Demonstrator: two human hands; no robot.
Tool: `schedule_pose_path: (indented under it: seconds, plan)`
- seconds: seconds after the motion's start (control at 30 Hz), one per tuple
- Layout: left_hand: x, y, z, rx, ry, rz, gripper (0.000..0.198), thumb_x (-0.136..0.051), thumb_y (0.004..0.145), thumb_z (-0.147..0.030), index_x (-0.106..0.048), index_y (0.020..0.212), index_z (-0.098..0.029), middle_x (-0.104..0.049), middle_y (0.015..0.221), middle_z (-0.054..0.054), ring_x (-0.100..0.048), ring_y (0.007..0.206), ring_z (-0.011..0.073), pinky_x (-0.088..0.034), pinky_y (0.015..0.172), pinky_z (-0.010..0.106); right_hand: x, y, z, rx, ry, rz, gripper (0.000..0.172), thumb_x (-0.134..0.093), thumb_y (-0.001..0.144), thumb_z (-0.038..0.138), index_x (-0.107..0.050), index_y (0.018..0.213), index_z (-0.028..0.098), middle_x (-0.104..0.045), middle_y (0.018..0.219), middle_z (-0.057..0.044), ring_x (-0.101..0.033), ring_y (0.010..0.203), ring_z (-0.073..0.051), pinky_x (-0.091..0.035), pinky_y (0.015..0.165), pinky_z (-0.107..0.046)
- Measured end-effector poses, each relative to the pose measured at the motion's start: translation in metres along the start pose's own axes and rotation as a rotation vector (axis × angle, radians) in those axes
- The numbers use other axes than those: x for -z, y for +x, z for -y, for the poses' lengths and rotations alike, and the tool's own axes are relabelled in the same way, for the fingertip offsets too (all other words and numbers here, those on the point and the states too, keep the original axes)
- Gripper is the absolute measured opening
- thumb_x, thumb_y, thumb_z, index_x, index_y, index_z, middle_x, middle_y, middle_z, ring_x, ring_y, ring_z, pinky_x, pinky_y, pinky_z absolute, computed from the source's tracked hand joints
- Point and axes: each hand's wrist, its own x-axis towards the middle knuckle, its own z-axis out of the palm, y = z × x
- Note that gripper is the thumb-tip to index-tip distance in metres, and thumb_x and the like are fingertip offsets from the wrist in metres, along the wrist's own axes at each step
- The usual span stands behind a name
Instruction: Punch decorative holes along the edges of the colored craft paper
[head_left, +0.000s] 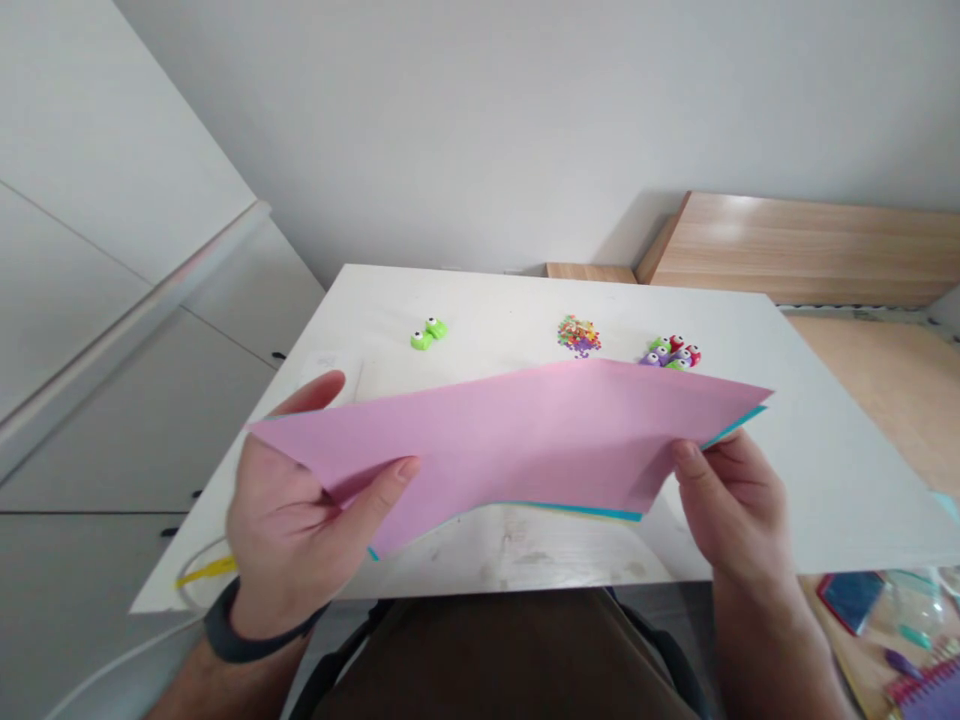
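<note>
Between my two hands a small stack of coloured paper sheets [525, 430] is held up over the table, slightly bent. Pink is on top, with blue edges and a thin yellowish one showing beneath. My left hand [300, 530], with a dark band on its wrist, grips the left end, thumb on the pink face and fingers behind. At the right end my right hand [731, 500] pinches the sheets, thumb on top. Past the paper lie two green googly-eyed pieces [429, 333], a pile of tiny coloured beads [578, 336] and a cluster of green, purple and red googly-eyed pieces [673, 352].
The white table [825, 490] stands against a wall. A yellow item on a pale cable [206, 572] lies at its left front. At lower right, a wooden surface holds a clear container [911, 605] and a spiral notebook [930, 690]. A wooden headboard [810, 245] rises behind right.
</note>
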Motion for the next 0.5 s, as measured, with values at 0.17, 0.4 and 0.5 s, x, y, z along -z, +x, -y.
schedule_pose_path:
  seconds: [0.17, 0.4, 0.5]
  plan:
    - [0.0, 0.0, -0.01, -0.131, 0.09, -0.31, 0.038, -0.077, 0.083, -0.042, -0.066, 0.116, -0.026, -0.062, 0.139, -0.001, -0.065, 0.122, 0.0317, -0.058, 0.101, 0.054, -0.005, -0.008, 0.01, 0.112, 0.078, -0.041, 0.033, -0.074, 0.09, 0.032, -0.069, 0.122, 0.029, -0.076, 0.119, -0.009, -0.069, 0.114, -0.03, -0.052, 0.105, -0.053]
    - [-0.015, 0.002, 0.0, -0.001, -0.045, -0.074, 0.018, -0.064, 0.096, -0.039, -0.071, 0.1, -0.023, -0.076, 0.102, 0.002, -0.069, 0.114, 0.0285, -0.053, 0.111, 0.05, -0.011, -0.002, 0.0, 0.099, -0.003, 0.057, 0.036, -0.074, 0.092, 0.033, -0.07, 0.128, 0.029, -0.073, 0.132, -0.009, -0.069, 0.117, -0.027, -0.054, 0.104, -0.045]
    - [-0.019, 0.0, -0.001, 0.004, -0.119, -0.086, 0.026, -0.058, 0.099, -0.034, -0.068, 0.12, -0.024, -0.074, 0.121, 0.004, -0.064, 0.125, 0.0276, -0.048, 0.116, 0.047, -0.012, -0.002, -0.002, 0.075, -0.066, 0.033, 0.038, -0.071, 0.094, 0.04, -0.069, 0.129, 0.027, -0.075, 0.127, -0.01, -0.07, 0.115, -0.028, -0.055, 0.102, -0.046]
